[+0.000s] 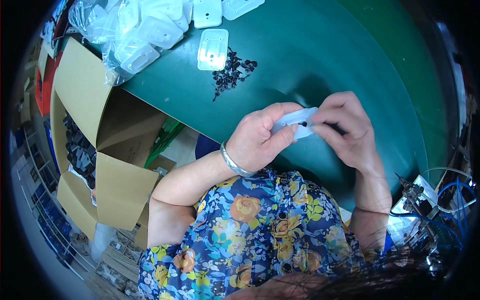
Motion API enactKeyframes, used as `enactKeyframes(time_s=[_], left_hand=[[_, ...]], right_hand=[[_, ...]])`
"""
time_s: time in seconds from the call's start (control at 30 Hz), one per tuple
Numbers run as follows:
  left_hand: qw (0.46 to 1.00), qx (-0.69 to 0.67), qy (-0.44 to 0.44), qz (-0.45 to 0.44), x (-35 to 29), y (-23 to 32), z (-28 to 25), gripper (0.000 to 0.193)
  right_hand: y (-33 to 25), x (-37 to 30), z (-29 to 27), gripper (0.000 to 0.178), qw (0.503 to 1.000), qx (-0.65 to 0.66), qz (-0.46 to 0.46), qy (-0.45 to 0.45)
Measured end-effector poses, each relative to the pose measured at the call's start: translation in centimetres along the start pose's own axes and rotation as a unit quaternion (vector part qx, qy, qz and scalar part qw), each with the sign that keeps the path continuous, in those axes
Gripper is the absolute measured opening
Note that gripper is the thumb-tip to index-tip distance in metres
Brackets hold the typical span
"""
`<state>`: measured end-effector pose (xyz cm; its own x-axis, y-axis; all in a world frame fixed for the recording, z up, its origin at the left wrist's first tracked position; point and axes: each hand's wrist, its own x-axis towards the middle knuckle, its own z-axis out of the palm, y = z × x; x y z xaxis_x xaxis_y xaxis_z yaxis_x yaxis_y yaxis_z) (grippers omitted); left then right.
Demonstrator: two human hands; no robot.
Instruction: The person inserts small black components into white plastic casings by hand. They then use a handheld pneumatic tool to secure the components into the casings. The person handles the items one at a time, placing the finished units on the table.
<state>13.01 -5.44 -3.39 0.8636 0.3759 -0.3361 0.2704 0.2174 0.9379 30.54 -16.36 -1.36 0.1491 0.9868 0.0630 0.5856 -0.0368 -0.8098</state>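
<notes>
Above the table, my left hand (261, 131) grips a small translucent white plastic cover (287, 120), its thumb pressing on the near side. A small black part (303, 123) shows in the cover, by the fingertips. My right hand (346, 129) is closed in a pinch at the cover's right end; what lies between its fingers is hidden. Farther off on the green table (280, 55) lies a pile of small black parts with thin stems (231, 75). Another white plastic cover (212, 49) lies beside the pile, flat on the tabletop.
A clear bag of white covers (145, 30) sits at the far left of the table, with loose covers next to it. Left of the table stands an open cardboard box (125, 187) with dark parts inside. A metal device with blue tubes (415, 195) is at right.
</notes>
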Motion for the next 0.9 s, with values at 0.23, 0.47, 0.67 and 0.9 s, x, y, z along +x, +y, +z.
enactKeyframes(time_s=[0.23, 0.47, 0.67, 0.9], left_hand=[[0.998, 0.046, -0.005, 0.034, 0.2, -0.4, 0.1, 0.028], [0.996, 0.062, -0.003, 0.066, 0.1, -0.2, 0.2, 0.029], [0.993, 0.084, 0.009, 0.081, 0.0, -0.3, 0.3, 0.028], [0.997, 0.071, 0.009, 0.030, 0.2, -0.4, 0.3, 0.028]], right_hand=[[0.3, -2.3, 2.7, 0.034, 0.877, 0.420, 0.226, 0.051], [0.8, -2.2, 2.6, 0.031, 0.854, 0.474, 0.207, 0.060], [0.2, -2.1, 2.8, 0.031, 0.866, 0.437, 0.234, 0.070], [0.5, -2.1, 3.1, 0.044, 0.890, 0.400, 0.206, 0.074]])
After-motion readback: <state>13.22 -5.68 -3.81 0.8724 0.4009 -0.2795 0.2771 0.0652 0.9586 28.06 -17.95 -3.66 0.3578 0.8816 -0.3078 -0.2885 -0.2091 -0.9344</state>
